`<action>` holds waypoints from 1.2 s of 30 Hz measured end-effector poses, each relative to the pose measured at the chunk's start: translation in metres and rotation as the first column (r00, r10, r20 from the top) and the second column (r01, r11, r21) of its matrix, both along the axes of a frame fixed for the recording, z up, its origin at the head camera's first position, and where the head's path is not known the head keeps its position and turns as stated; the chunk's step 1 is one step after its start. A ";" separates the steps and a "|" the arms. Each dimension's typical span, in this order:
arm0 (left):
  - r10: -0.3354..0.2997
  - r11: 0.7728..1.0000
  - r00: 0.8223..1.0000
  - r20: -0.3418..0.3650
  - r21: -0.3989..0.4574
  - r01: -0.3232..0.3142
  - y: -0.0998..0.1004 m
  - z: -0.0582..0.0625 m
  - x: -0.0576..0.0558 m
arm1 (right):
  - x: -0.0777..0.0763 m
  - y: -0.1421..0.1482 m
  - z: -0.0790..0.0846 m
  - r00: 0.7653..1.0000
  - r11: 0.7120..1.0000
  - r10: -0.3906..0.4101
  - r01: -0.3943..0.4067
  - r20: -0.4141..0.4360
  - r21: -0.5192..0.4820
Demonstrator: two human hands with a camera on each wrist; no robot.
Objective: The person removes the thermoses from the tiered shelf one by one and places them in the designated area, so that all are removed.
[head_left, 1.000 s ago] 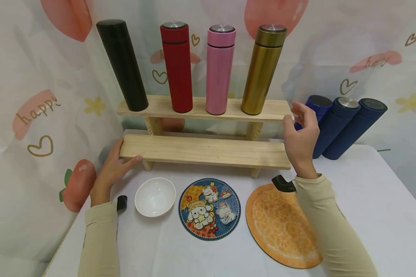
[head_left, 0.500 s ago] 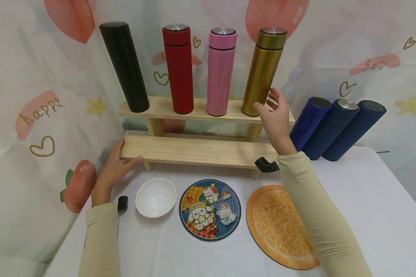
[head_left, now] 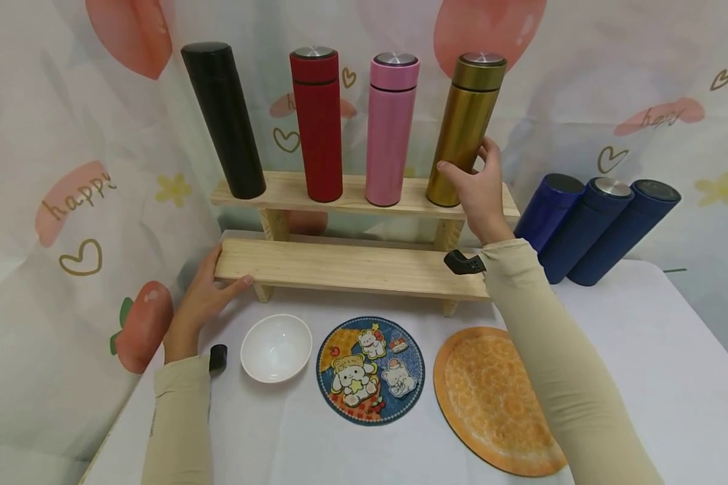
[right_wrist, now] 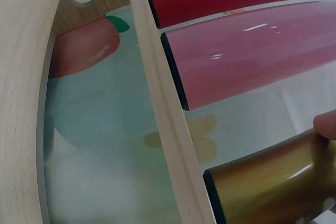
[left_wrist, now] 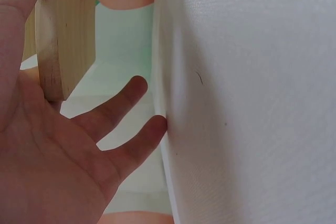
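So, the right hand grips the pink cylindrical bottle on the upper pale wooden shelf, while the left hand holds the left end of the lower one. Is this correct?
The colour is wrong: the right hand grips the shiny gold cylindrical bottle on the upper pale wooden shelf, as the head view shows, while the left hand holds the left end of the lower pale wooden shelf.

Soft, even, moderately bright light fills the head view, with faint shadows on the backdrop (head_left: 582,81), glints in the bowl (head_left: 276,349) and wide-angle lean in the black bottle (head_left: 227,128). The left wrist view is dimmer, the left hand (left_wrist: 58,156) shaded. The right wrist view looks hazy; glare streaks the gold bottle (right_wrist: 262,187), and the shelf (right_wrist: 21,108) bows.
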State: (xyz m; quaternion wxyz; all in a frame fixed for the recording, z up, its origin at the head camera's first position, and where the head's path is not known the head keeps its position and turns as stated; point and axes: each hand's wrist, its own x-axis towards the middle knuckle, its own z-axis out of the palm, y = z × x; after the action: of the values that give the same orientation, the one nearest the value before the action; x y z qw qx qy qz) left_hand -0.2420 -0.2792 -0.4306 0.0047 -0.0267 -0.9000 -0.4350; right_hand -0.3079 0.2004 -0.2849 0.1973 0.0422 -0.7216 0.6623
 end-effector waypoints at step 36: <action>-0.001 1.000 0.999 0.032 -0.013 0.002 0.001 0.001 0.001 | 0.054 0.009 -0.008 0.997 0.999 0.026 -0.028 -0.072 -0.026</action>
State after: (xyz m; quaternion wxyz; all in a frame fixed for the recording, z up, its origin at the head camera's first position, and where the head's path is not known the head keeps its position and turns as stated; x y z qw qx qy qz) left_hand -0.2410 -0.2778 -0.4291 -0.0100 -0.0205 -0.9028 -0.4295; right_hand -0.2543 0.2092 -0.2927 0.2145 0.0731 -0.7043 0.6728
